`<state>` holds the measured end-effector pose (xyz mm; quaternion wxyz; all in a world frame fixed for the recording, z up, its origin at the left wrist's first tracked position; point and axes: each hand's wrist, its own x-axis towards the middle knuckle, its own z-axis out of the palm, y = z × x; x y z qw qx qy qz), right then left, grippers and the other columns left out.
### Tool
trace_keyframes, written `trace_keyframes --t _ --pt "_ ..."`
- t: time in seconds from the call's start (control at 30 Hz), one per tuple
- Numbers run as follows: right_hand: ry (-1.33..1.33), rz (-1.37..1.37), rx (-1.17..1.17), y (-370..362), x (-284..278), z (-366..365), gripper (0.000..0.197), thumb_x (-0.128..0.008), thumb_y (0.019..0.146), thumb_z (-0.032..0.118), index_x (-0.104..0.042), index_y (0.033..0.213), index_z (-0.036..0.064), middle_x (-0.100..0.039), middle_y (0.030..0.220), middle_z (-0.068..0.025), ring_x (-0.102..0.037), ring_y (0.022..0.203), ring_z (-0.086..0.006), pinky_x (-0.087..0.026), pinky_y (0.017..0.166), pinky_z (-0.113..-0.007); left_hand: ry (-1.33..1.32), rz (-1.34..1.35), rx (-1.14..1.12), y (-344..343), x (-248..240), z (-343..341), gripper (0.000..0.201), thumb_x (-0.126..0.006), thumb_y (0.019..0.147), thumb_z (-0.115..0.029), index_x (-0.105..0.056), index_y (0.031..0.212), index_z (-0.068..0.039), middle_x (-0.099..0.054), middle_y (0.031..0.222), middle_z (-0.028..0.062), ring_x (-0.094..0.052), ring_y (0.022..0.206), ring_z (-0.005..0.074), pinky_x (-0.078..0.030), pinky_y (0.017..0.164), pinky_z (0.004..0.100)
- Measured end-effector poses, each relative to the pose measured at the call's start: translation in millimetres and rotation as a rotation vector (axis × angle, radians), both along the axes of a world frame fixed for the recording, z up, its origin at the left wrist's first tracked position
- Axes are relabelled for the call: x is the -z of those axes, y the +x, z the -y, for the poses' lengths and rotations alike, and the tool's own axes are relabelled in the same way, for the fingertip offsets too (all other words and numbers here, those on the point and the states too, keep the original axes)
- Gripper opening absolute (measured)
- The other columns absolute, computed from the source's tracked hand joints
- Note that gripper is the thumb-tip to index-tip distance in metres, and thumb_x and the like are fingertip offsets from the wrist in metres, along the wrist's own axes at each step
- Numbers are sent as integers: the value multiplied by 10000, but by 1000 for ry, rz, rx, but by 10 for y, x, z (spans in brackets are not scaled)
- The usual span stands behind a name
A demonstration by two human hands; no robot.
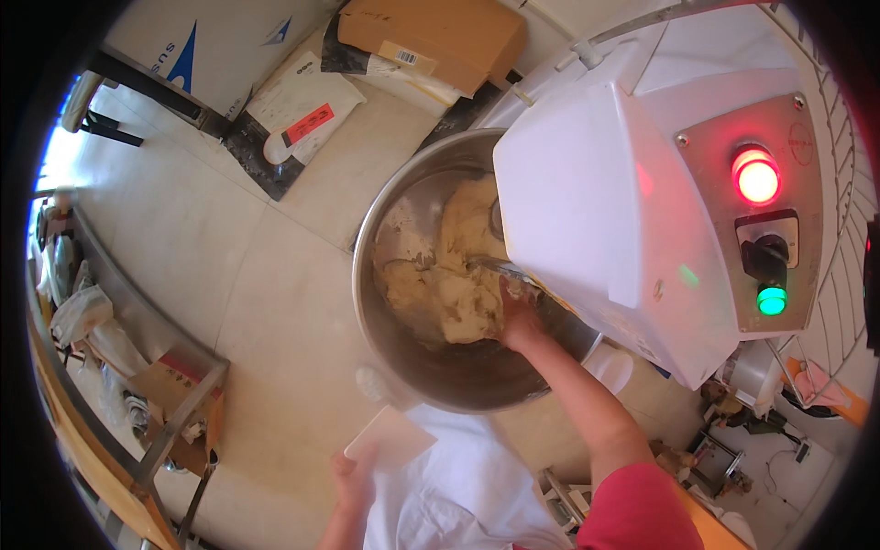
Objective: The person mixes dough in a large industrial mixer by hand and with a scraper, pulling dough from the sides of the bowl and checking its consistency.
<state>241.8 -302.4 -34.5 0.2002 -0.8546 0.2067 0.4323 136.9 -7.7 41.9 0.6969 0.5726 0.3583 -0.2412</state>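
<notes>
A large steel mixer bowl (365,302) holds pale yellow dough (467,307), spread in uneven lumps with smears up the wall. My right hand (516,312) reaches into the bowl under the mixer head, its fingers curled against the right edge of the dough. Just above that hand, a metal mixing arm (495,265) runs into the dough; I cannot tell whether my fingers touch it. Outside the bowl, low and to the left, my left hand (356,466) grips a flat white dough scraper (392,440) by one edge, in front of the white apron.
The white mixer head (577,192) overhangs the bowl's right side. Its panel (724,183) has a lit red lamp, a black knob and a green button. Cardboard (435,37) and flattened bags lie beyond the bowl. A metal-framed table (183,412) with bags stands at left.
</notes>
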Motion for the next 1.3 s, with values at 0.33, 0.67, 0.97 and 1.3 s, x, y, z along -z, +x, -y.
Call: trace_keyframes --t 0.33,0.67,0.97,1.3 --pt "-102 200 -41 -305 1268 161 500 -641 594 166 -469 1059 102 -496 986 -183 -444 949 -335 -380 797 -380 50 -15 155 44 -30 61 102 -526 717 -32 -596 777 14 -572 718 24 -503 636 75 -405 559 213" --pt "-163 324 -320 -309 457 -146 708 -618 645 215 -247 1243 135 -294 1165 -297 -314 1087 -386 -309 884 -403 38 23 127 43 -64 12 78 -526 705 -26 -574 755 11 -539 672 9 -476 611 70 -390 530 215" --pt "-42 76 -161 -35 1169 22 634 -570 636 112 -308 1213 127 -410 1059 -275 -382 1013 -388 -336 866 -388 99 -2 237 -3 -9 24 96 -533 707 -60 -576 766 3 -537 649 7 -467 593 71 -379 515 219" --pt "117 346 -207 -540 325 -270 596 -559 715 297 -307 1211 82 -341 1179 -232 -304 1116 -342 -269 923 -341 87 48 224 -73 -82 11 91 -534 708 -58 -577 764 -1 -537 642 6 -463 585 68 -380 513 216"
